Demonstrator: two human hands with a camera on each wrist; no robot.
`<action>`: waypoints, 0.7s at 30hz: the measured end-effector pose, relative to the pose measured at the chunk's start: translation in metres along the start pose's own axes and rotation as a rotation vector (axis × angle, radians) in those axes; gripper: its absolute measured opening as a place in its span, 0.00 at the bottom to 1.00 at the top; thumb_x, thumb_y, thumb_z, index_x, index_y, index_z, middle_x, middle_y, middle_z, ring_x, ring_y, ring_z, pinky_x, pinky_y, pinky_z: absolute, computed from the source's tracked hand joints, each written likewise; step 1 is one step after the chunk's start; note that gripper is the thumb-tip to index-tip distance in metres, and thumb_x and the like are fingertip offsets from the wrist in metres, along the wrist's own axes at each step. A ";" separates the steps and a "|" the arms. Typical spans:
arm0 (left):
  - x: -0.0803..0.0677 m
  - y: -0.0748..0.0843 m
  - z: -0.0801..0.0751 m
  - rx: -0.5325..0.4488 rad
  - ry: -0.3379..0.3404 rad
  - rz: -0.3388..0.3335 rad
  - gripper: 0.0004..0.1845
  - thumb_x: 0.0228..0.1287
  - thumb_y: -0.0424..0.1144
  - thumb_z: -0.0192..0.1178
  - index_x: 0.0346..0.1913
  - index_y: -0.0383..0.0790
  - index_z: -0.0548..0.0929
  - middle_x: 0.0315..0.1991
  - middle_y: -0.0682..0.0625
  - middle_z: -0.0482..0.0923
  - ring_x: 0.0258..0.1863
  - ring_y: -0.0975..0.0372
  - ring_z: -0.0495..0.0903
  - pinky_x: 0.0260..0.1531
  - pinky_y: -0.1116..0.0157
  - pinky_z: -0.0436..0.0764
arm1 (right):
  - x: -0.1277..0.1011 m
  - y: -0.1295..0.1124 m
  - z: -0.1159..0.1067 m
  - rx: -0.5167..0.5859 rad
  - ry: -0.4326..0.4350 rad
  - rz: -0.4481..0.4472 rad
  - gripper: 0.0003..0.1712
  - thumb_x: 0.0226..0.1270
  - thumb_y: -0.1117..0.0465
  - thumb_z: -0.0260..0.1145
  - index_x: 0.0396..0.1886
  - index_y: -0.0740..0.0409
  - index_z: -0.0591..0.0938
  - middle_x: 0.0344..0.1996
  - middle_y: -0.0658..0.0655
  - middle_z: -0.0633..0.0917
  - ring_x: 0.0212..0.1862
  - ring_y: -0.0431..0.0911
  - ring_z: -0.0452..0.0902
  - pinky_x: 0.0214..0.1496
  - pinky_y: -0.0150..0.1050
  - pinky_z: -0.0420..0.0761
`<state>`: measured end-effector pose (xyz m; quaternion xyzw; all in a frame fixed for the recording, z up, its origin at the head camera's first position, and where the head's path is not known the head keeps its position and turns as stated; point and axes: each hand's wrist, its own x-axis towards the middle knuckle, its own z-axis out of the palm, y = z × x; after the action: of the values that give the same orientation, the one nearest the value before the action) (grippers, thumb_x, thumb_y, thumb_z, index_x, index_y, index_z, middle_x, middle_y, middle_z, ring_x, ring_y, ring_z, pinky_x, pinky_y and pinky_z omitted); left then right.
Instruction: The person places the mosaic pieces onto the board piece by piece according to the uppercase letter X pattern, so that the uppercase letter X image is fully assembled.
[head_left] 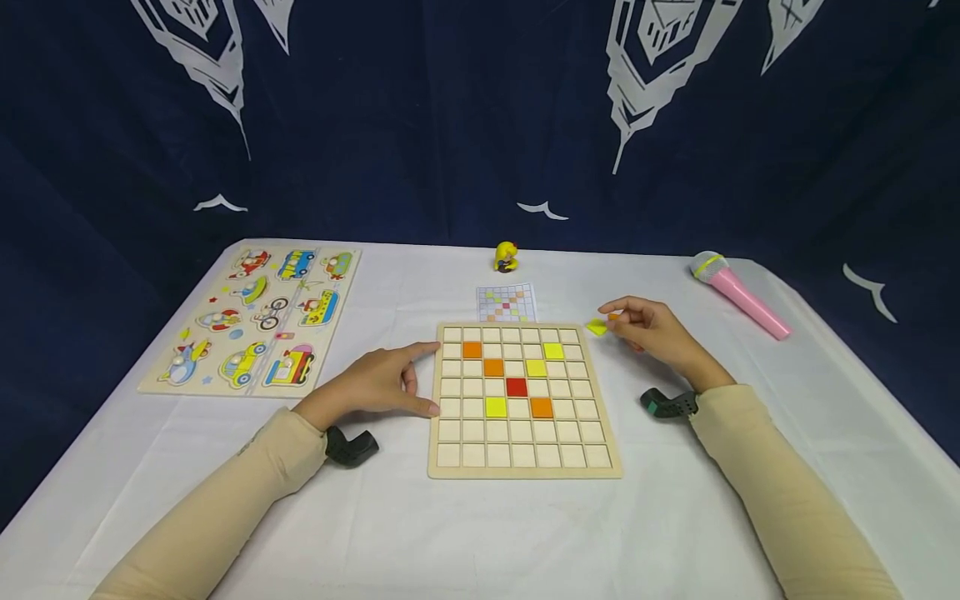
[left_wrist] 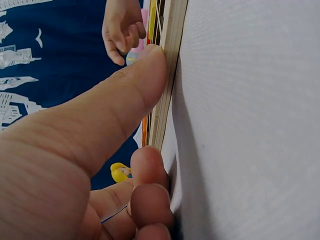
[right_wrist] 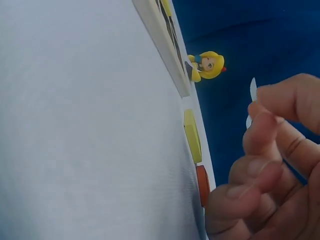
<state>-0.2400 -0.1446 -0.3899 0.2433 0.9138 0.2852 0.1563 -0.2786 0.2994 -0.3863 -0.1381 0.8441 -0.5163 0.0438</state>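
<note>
A square wooden grid board [head_left: 525,472] lies on the white table, with several yellow, orange and red tiles [head_left: 517,387] set in its cells. My left hand [head_left: 378,382] rests at its left side; the thumb and index finger are stretched out and touch the edge, as the left wrist view shows for the thumb [left_wrist: 150,70]. Beyond the board's right upper corner, my right hand [head_left: 651,332] hovers with fingers loosely bent, nothing between them. Just by its fingertips are a yellow tile [right_wrist: 192,136] and an orange tile [right_wrist: 202,185], side by side on the table.
A printed pattern card [head_left: 507,302] touches the board's far edge, with a small yellow-haired figurine [head_left: 506,257] behind it. At the left lies a vehicle picture puzzle [head_left: 251,321]. A pink toy microphone [head_left: 742,296] is at the far right. Dark patterned cloth [head_left: 420,125] hangs behind the table.
</note>
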 end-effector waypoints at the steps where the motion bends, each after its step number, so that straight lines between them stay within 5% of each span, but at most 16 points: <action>1: 0.000 0.000 0.000 -0.002 -0.001 -0.001 0.55 0.57 0.52 0.83 0.83 0.36 0.67 0.28 0.54 0.81 0.26 0.61 0.75 0.32 0.63 0.72 | 0.001 0.002 0.000 -0.005 0.004 0.006 0.20 0.79 0.70 0.64 0.65 0.75 0.79 0.31 0.52 0.81 0.23 0.39 0.68 0.28 0.33 0.70; 10: 0.000 -0.001 -0.001 -0.011 0.003 0.011 0.55 0.57 0.51 0.83 0.82 0.36 0.67 0.28 0.54 0.80 0.26 0.62 0.75 0.31 0.63 0.72 | 0.006 0.015 -0.002 -0.103 -0.021 0.021 0.22 0.78 0.70 0.64 0.67 0.73 0.79 0.38 0.52 0.80 0.26 0.39 0.69 0.27 0.32 0.71; 17: 0.000 -0.001 0.000 -0.014 0.002 0.005 0.55 0.57 0.51 0.84 0.82 0.36 0.67 0.28 0.53 0.80 0.26 0.61 0.75 0.32 0.63 0.72 | 0.010 0.014 0.002 -0.277 -0.071 0.034 0.27 0.77 0.70 0.64 0.73 0.69 0.78 0.39 0.57 0.79 0.41 0.45 0.70 0.44 0.33 0.70; 21: 0.000 -0.002 0.001 -0.012 -0.002 0.006 0.55 0.57 0.52 0.83 0.83 0.36 0.67 0.28 0.54 0.81 0.26 0.62 0.75 0.32 0.64 0.72 | 0.008 0.011 0.004 -0.324 -0.068 0.039 0.26 0.76 0.69 0.64 0.71 0.68 0.80 0.34 0.55 0.77 0.38 0.46 0.70 0.41 0.35 0.70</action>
<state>-0.2403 -0.1455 -0.3916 0.2454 0.9111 0.2911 0.1577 -0.2877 0.2984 -0.3969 -0.1446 0.9168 -0.3674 0.0595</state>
